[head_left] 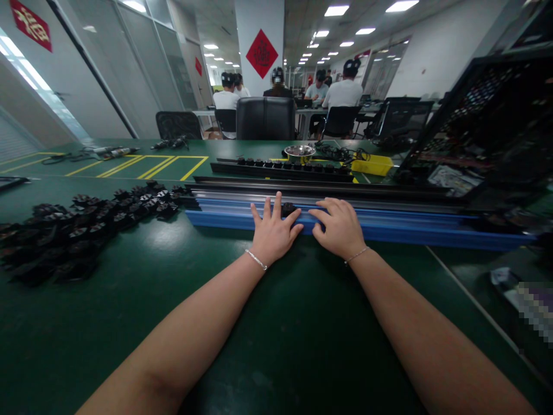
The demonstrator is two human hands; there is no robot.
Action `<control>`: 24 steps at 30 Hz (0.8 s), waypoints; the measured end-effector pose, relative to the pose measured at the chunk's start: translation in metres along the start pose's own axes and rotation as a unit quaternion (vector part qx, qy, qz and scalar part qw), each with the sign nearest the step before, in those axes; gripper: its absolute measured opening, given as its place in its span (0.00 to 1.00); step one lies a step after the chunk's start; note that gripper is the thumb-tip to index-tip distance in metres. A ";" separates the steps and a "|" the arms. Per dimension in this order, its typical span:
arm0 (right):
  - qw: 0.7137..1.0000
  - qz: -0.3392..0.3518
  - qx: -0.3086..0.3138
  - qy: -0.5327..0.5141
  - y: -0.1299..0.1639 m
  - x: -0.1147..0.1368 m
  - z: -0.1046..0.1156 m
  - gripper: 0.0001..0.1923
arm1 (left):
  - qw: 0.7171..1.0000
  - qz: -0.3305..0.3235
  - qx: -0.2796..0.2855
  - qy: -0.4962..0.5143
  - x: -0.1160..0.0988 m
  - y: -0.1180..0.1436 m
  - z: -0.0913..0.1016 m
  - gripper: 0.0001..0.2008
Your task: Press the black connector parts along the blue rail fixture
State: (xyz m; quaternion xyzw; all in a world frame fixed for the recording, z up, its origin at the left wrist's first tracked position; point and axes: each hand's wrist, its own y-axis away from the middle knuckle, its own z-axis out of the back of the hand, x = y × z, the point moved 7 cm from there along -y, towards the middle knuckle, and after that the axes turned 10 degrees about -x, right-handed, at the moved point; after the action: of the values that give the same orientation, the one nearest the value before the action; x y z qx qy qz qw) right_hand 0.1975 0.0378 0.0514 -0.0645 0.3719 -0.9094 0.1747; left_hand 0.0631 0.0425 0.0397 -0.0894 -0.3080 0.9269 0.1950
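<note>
A long blue channel rail (220,220) lies crosswise on the green table. In it, between my hands, sits a small black part (288,208). My left hand (275,229) rests over the rail with its fingers spread, the index finger and thumb beside the black part. To the right, my right hand (342,228) is bent over the same rail, fingers curved and thumb apart from the index finger. Nothing shows in its grasp. Where the fingertips of both hands meet the rail is partly hidden.
Many loose black parts (86,230) are heaped at the left. Behind the blue rail lie black rails (242,187), one carrying a row of black pieces (298,165). Farther back are a metal bowl (299,151) and a yellow bin (372,163). A dark rack (488,115) stands right.
</note>
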 end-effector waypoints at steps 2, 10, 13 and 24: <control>1.000 -0.014 -0.007 0.010 0.001 -0.004 -0.001 0.19 | 1.000 0.001 0.003 -0.001 0.000 0.000 0.001 0.23; 0.998 -0.044 0.030 0.031 0.004 -0.009 -0.008 0.19 | 0.999 0.028 -0.001 -0.024 0.004 0.002 0.004 0.23; 0.998 -0.045 0.041 0.029 0.004 -0.008 -0.009 0.18 | 0.999 0.032 -0.002 -0.025 0.005 0.003 0.003 0.24; 0.998 -0.038 0.048 0.029 0.005 -0.010 -0.011 0.17 | 0.998 0.055 0.004 -0.024 0.011 0.000 0.004 0.25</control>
State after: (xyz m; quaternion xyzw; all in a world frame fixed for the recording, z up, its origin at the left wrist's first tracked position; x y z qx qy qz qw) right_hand 0.2052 0.0451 0.0398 -0.0435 0.3299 -0.9337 0.1324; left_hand 0.0520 0.0449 0.0419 -0.0831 -0.3040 0.9392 0.1361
